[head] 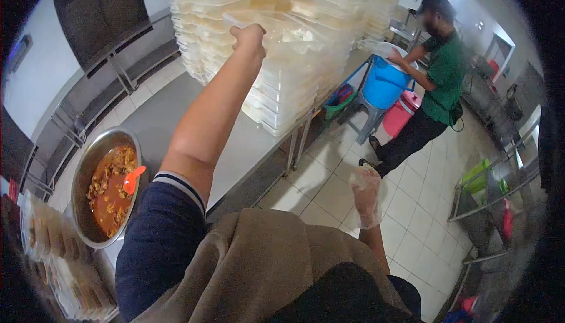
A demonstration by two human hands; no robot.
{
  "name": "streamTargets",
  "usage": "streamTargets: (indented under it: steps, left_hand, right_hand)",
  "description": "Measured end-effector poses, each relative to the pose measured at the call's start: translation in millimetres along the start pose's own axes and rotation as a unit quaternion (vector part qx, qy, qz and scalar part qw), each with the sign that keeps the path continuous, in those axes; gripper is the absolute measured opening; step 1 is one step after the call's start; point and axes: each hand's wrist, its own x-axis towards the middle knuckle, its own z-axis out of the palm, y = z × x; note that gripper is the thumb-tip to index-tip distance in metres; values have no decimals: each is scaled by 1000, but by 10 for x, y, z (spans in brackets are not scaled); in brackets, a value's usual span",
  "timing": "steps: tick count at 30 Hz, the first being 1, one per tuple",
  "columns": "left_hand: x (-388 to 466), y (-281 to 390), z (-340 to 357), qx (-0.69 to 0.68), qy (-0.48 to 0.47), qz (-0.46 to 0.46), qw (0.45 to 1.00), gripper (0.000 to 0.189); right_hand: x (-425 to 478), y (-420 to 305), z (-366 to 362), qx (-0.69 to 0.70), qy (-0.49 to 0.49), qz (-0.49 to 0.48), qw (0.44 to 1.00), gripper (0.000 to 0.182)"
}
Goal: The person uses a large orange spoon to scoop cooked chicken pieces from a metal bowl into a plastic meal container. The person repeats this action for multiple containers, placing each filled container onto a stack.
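Observation:
My left hand (250,40), bare, reaches over the tall stacks of clear plastic food containers (278,84). Its fingers are curled at the rim of an upper container holding white food; whether they grip it cannot be told. My right hand (366,195), in a clear plastic glove, hangs low over the tiled floor at my side, its fingers bunched; nothing can be made out in it. On the table at the left stands a steel basin (77,195) of pieces in red-orange sauce (108,204), with an orange plastic scoop (132,179) at its right side.
The steel table (165,102) runs beneath the stacks. More filled containers (66,257) stand at the lower left. A person in a green shirt (446,71) works over a blue bucket (384,82) on a stool at the right. Metal racks (485,190) stand at the far right.

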Motion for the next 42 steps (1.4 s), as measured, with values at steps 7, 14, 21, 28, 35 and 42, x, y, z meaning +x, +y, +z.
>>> streamTargets:
  steps: [7, 14, 21, 28, 35, 42]
  left_hand:
    - [-488, 425, -1266, -193, -105, -95, 971, 48]
    - [-1647, 978, -3588, -179, -7, 65, 982, 59]
    - [-2729, 1198, -5571, -145, 219, 252, 932, 55]
    - [-3451, 1128, -6709, -135, 365, 305, 869, 63]
    - [-3697, 978, -7046, -124, 396, 253, 874, 62]
    - [-3663, 835, -7058, -159, 361, 194, 898, 61]
  right_hand:
    - [216, -461, 251, 160, 4, -101, 982, 34]
    - [363, -1711, 907, 251, -153, -182, 938, 28]
    - [329, -4078, 1485, 404, -157, -425, 795, 24]
    - [52, -5381, 1956, 4, -288, -523, 802, 26]
    - [331, -5871, 1969, -54, -269, -551, 788, 21]
    - [441, -6744, 2516, -196, -153, -590, 768, 18]
